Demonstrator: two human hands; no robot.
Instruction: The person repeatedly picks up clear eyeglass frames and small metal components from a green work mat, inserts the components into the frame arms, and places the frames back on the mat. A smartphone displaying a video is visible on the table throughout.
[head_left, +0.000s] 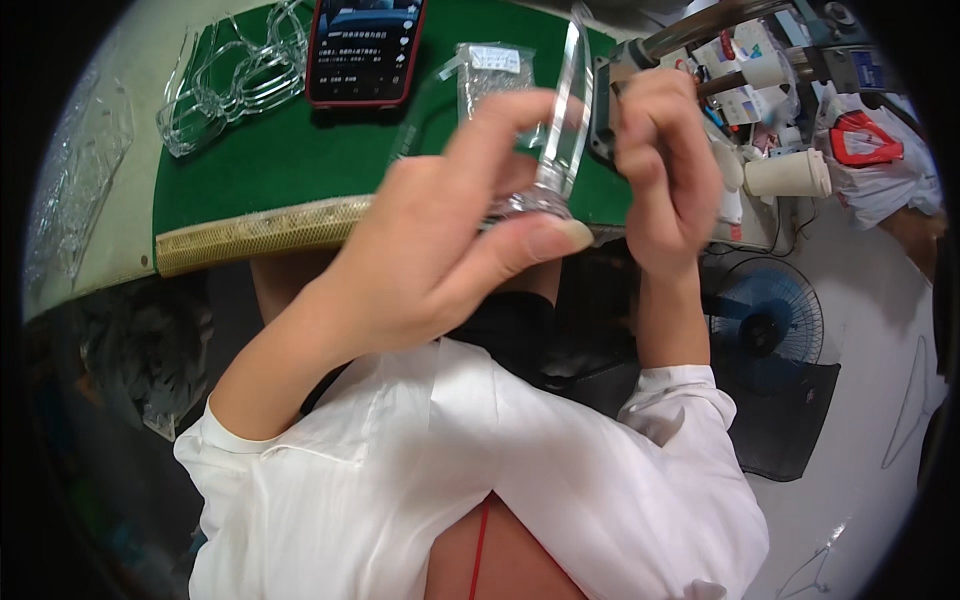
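My left hand (pixel 430 230) is closed around a clear plastic eyeglass frame (pixel 566 130), thumb below and curled fingers above. The frame is tilted nearly upright, its shiny long parts rising past my fingertips; part of it is hidden by the hand. To its right, my right hand (pixel 668 165) is raised with bent fingers pressed together, slightly blurred. Whatever it may be gripping is too small or hidden to make out. Behind that hand is a dark metal bench device (pixel 625 85). Several similar clear frames (pixel 245 80) lie heaped at the far left of the green mat (pixel 270 160).
A phone (pixel 365 50) in a red case stands at the back. Beside it lies a clear packet (pixel 490 80) of tiny pieces. Mesh edging (pixel 260 235) lines the front edge. At right are a lidded cup (pixel 790 175), a plastic bag (pixel 875 160) and a floor fan (pixel 765 320).
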